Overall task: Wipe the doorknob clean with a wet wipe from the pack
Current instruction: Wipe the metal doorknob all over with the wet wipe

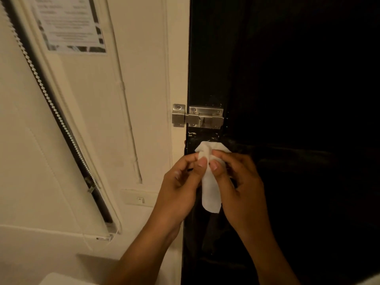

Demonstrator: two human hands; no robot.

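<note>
White wet wipe [208, 177] is pinched by both the left hand [181, 182] and right hand [238, 182] before the black door [287, 79], seemingly being unfolded; next, press it onto the doorknob, hidden here.

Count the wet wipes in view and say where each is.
1. The wet wipe is pinched between the left hand and right hand, in front of the dark door. The pack isn't visible.
</note>
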